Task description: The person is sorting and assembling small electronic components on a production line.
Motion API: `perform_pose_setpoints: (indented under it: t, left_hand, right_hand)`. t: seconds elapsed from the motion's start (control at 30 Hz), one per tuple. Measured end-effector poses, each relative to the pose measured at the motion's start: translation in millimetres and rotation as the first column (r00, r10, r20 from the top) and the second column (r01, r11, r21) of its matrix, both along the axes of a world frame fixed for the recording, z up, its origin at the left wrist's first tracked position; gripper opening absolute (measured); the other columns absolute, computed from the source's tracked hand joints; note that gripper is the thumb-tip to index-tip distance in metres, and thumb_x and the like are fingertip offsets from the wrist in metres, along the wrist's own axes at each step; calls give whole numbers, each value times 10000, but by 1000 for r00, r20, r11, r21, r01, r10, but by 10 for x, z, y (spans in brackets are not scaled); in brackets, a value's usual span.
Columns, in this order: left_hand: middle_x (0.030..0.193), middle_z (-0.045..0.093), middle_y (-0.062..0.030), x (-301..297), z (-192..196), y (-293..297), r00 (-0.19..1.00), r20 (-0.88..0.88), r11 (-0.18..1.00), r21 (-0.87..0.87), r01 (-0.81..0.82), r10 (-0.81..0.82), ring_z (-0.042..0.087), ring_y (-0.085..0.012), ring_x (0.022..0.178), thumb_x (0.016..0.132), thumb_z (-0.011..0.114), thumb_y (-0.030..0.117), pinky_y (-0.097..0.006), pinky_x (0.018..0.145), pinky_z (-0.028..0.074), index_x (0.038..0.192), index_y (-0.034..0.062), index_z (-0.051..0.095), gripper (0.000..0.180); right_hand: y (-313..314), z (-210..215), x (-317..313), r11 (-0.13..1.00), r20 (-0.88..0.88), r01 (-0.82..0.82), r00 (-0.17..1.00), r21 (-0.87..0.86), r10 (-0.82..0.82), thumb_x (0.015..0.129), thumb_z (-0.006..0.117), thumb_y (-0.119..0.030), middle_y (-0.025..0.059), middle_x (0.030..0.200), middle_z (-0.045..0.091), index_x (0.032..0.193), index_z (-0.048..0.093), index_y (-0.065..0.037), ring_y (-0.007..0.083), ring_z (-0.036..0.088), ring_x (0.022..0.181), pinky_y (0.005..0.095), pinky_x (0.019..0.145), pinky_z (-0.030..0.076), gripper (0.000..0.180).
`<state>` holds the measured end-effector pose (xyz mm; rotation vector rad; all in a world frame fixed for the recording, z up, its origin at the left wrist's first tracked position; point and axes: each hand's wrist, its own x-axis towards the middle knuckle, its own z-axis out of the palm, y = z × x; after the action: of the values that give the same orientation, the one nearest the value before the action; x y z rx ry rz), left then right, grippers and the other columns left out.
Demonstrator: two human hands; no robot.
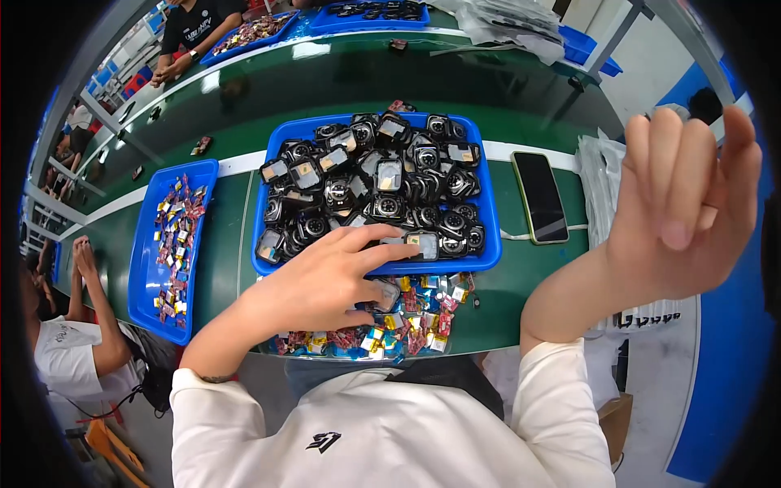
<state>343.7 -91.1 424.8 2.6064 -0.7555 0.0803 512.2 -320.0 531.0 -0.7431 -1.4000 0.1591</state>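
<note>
My left hand (333, 268) lies over the front edge of a blue tray (495, 236) heaped with black smartwatch cases (386, 207). Its fingers are spread, and the fingertips touch a watch case (423, 246) at the near rim. Another watch case (387, 293) shows beside the thumb, outside the tray; I cannot tell whether the hand touches it. My right hand (675, 195) is raised at the right, off the table, with its fingers curled in and nothing visible in them. Under my left hand, at the table edge, is a pile of small yellow, silver and red parts (415, 317).
A narrow blue tray (138, 268) with similar small parts stands at the left. A phone (539, 198) lies right of the watch tray, near plastic-wrapped stacks (600, 191). More blue trays (370, 26) stand across the green table (342, 77). Other people sit at the left and far side.
</note>
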Motion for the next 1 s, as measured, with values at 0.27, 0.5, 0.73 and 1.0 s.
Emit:
perform_pose_setpoints:
  t: [0.27, 0.5, 0.73, 1.0]
  left_hand:
    - [1235, 532, -78, -76, -63, 68, 1000, 29, 997, -74, 10, -8, 443, -275, 1184, 613, 684, 103, -388, 880, 407, 607, 36, 622, 92]
    - [1285, 503, -40, -127, -167, 103, 1000, 16, 994, 110, 0, -2, 407, -257, 1224, 617, 738, 184, -441, 976, 335, 793, 120, 724, 188]
    - [978, 670, -118, -43, 113, 209, 983, -148, 923, -381, 43, -107, 630, -268, 870, 724, 674, 73, -359, 768, 495, 787, 25, 639, 87]
    - [789, 637, -43, 98, 636, 120, 969, -191, 413, -878, -240, 157, 593, -70, 741, 855, 624, 58, -198, 626, 456, 907, -44, 600, 117]
  right_hand:
    - [315, -79, -100, 999, -117, -7, 993, 51, 13, 983, 312, -186, -31, 490, 389, 1138, 536, 4, 71, 288, 491, 233, 490, 229, 332]
    - [474, -90, -144, 997, -335, 59, 941, 43, -42, 937, 436, -142, 33, 493, 478, 978, 569, 62, 61, 375, 389, 202, 401, 282, 247]
    - [534, -91, -141, 985, -266, 151, 949, -87, -169, 909, 492, -119, 31, 566, 546, 942, 599, 52, 60, 489, 464, 183, 426, 332, 205]
    - [676, -95, -223, 865, 330, 372, 907, -337, -262, 736, 709, -107, 63, 774, 651, 928, 687, -47, 111, 599, 672, 228, 563, 440, 202]
